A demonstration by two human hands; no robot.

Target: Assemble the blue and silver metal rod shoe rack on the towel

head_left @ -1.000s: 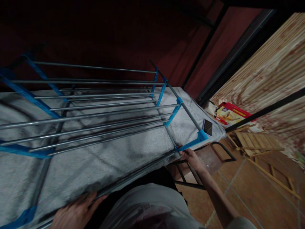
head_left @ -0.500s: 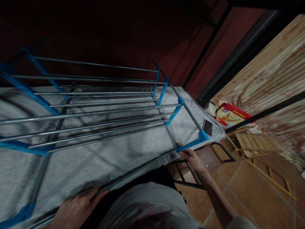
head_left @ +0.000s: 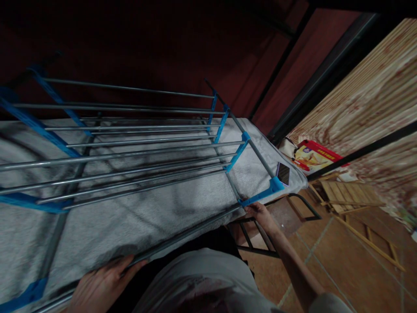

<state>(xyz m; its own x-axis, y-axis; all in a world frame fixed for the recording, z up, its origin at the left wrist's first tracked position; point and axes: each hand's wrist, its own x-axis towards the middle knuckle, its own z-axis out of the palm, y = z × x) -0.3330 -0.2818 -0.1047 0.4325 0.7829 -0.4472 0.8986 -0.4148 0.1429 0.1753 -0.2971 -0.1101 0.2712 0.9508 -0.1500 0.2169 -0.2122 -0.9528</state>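
Your left hand (head_left: 100, 284) and right hand (head_left: 262, 216) both clenched on near rail of drying rack (head_left: 143, 161); grey towel (head_left: 130, 221) spread flat under rails, beyond grip; phone (head_left: 283, 173) past right hand, rack not lifted yet

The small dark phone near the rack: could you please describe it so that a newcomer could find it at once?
Start from the metal drying rack with blue plastic joints lying on the grey towel-covered surface. Follow it to its right end, beyond the right hand. There lies the flat, glossy dark rectangular phone, the only shiny slab on the cloth.
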